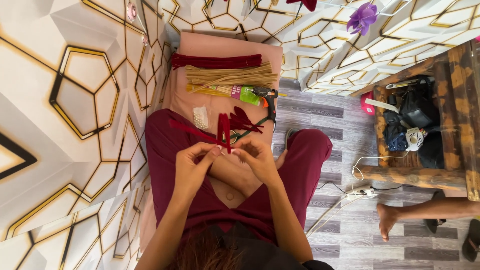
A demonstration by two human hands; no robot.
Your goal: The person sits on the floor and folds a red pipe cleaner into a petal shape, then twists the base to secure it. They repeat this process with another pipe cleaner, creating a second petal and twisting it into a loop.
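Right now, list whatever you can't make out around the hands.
- Head view: how the red pipe cleaners are joined, covered by the left hand and right hand.
- Contents of the small clear bag: too small.
- Bystander's leg: cut off by the right edge.
- Purple flower: stem blurred.

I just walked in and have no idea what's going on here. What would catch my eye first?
Probably the two hands at the centre: the left hand and right hand pinch a folded dark red fuzzy stem above the lap. Beyond them, on a pink cushion, lie a bundle of red stems, pale sticks and a glue gun.
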